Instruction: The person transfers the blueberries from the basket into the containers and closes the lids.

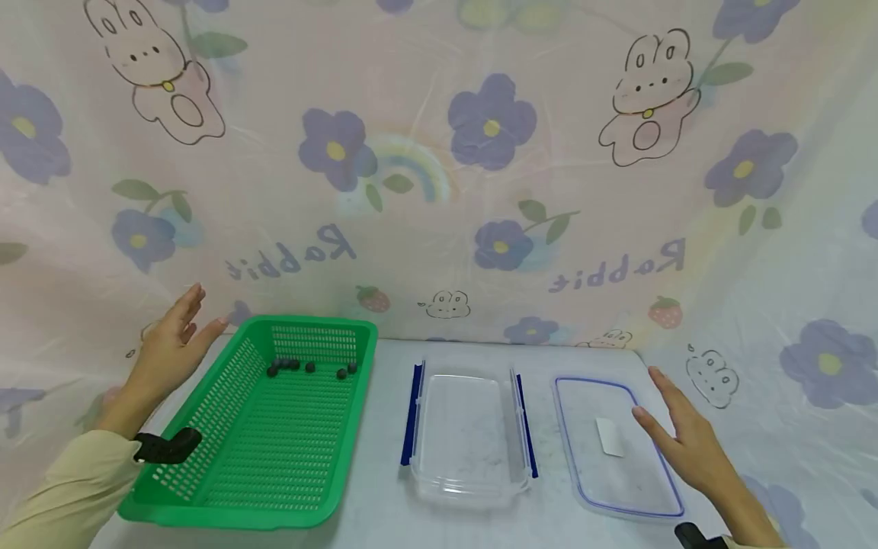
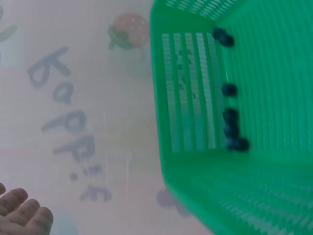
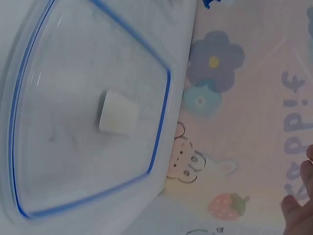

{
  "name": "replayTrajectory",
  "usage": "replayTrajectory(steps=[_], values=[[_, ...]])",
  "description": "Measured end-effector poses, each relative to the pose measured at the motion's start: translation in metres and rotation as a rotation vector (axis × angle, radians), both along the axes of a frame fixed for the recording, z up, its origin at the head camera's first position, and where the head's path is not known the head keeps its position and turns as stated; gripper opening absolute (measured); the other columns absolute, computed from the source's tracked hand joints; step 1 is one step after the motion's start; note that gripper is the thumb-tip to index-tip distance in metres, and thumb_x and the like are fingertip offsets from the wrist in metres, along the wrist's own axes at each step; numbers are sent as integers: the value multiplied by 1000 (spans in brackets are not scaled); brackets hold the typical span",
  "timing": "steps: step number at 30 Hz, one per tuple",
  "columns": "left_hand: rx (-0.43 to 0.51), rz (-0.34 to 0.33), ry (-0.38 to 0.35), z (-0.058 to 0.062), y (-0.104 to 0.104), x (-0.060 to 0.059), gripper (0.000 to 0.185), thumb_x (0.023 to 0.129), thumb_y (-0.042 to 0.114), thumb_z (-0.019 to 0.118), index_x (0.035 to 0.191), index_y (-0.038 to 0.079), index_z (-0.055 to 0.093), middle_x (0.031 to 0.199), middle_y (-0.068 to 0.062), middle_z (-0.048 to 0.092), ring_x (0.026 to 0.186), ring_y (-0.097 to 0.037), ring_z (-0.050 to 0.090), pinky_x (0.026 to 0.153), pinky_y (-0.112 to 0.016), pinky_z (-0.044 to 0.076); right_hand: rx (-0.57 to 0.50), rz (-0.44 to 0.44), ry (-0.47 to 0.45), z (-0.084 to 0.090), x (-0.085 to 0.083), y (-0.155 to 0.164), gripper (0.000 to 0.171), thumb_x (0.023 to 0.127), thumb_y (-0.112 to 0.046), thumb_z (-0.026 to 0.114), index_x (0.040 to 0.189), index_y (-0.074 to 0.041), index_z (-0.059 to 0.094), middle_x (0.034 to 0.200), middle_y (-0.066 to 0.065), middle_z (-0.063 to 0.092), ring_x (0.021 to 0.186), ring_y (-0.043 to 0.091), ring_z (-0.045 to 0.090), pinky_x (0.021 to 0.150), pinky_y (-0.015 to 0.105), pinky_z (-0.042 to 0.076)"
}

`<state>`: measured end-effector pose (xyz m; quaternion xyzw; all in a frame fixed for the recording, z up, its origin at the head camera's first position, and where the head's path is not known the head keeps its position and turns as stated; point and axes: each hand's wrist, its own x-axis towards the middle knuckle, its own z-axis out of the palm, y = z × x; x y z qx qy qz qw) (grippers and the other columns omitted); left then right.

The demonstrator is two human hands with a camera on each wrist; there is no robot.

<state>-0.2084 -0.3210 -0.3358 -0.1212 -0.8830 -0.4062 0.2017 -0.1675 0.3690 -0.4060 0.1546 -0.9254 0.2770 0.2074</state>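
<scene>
My left hand (image 1: 168, 347) is raised above the left rim of a green plastic basket (image 1: 274, 518), its fingers extended and nothing in them. Several small dark round balls, perhaps blueberries (image 1: 310, 367), lie along the far end of the basket floor; the left wrist view shows the same blueberries (image 2: 229, 90) near the slotted end wall. Over the right edge of a clear lid (image 1: 583, 457) with a blue seal hovers my right hand (image 1: 689, 442), fingers loosely straight and holding nothing. A white rectangular piece (image 3: 119, 113) shows at the lid's middle.
Between basket and lid stands a clear plastic box (image 1: 466, 484), with dark blue clip flaps (image 1: 411, 415) on its sides. Behind the white table (image 1: 384, 457) hangs a curtain (image 1: 411, 91) printed with flowers and rabbits. Each wrist wears a black strap.
</scene>
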Motion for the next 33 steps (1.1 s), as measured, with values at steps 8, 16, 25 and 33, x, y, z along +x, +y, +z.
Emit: replayTrajectory(steps=[8,16,25,33], values=[[173,-29,-35,-2,28,-18,61,103,25,51,153,4,24,154,-22,25,139,-38,27,90,-4,34,-31,17,41,-4,2,-27,68,94,-15,62,154,-19,29,153,15,32,141,28,26,111,20,13],[335,-106,16,-20,39,-43,45,100,15,56,141,3,44,130,2,47,112,-5,48,84,-11,43,-75,50,38,-6,0,-52,72,91,-14,66,153,-22,30,151,14,36,136,38,32,108,54,28],[356,-202,-37,-37,46,-60,41,99,17,58,137,2,47,128,5,50,111,-8,50,86,-15,44,-75,107,31,-20,-1,-79,74,90,-14,69,153,-20,31,151,9,37,132,40,37,108,21,25],[368,-222,-111,-50,42,-66,42,100,21,58,136,2,46,129,5,48,113,-8,47,87,-16,44,-90,157,-52,-36,1,-97,75,91,-19,69,153,-21,29,151,14,35,133,42,35,97,67,33]])
